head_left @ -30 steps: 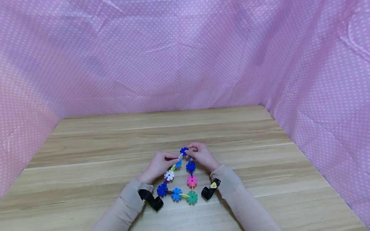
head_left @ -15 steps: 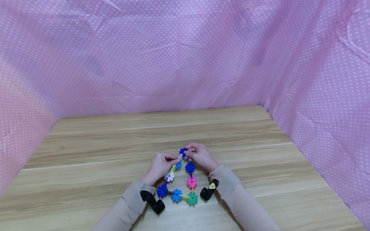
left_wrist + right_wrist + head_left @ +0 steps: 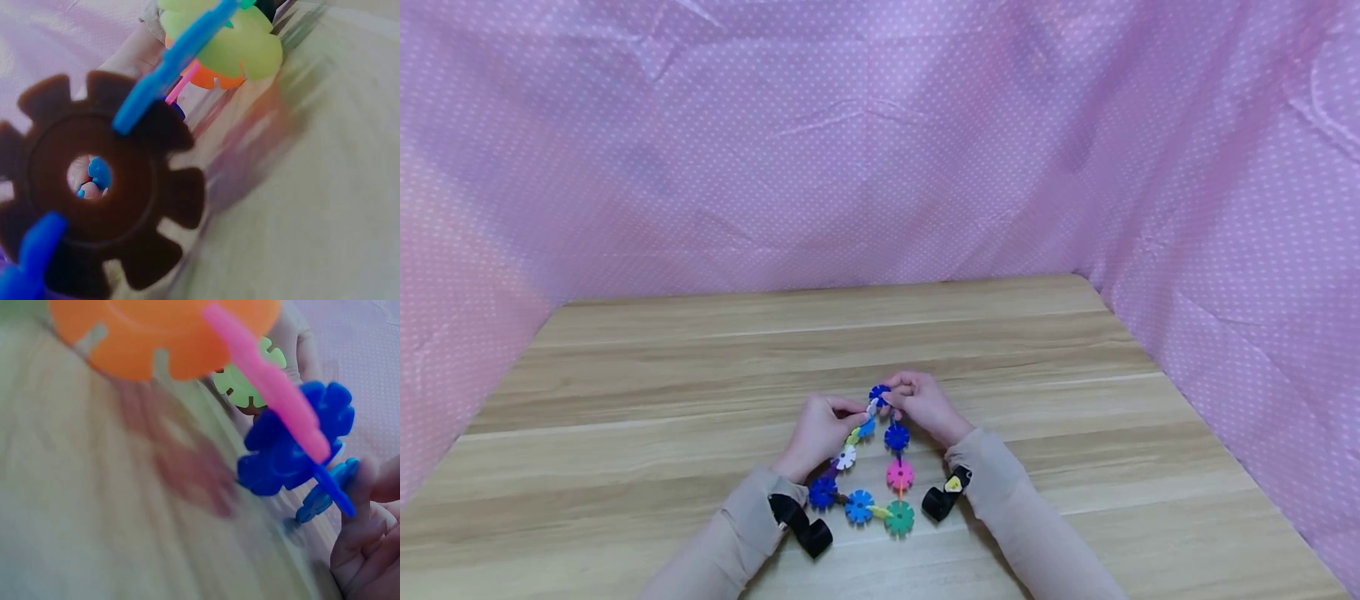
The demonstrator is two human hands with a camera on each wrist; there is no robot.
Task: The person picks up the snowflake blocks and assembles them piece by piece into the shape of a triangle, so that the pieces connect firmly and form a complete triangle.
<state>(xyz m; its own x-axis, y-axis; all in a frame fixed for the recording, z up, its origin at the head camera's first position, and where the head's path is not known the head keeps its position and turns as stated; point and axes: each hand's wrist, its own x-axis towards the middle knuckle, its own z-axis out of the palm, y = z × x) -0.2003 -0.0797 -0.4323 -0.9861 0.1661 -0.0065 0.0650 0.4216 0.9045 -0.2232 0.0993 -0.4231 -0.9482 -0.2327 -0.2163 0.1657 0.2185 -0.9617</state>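
Observation:
Several coloured notched plastic discs are slotted together into a roughly triangular closed chain, held in front of me. At its top, my right hand (image 3: 925, 408) pinches a dark blue disc (image 3: 878, 393). My left hand (image 3: 818, 429) grips the left side just below, at the white and light blue disc (image 3: 867, 427). Lower down are a pink disc (image 3: 900, 475), a green disc (image 3: 899, 517) and a blue disc (image 3: 860, 507). In the left wrist view a brown disc (image 3: 134, 187) hides most of my left hand. An orange disc (image 3: 137, 337) looms close in the right wrist view.
A wooden table (image 3: 647, 375) lies beneath the hands. Pink dotted cloth (image 3: 850, 167) hangs behind it and along both sides. Each wrist wears a black strap, the left strap (image 3: 801, 527) and the right strap (image 3: 946, 493) close to the chain's lower corners.
Both hands keep the same grips near the top of the chain. The chain shifts only slightly; its left white disc turns a little.

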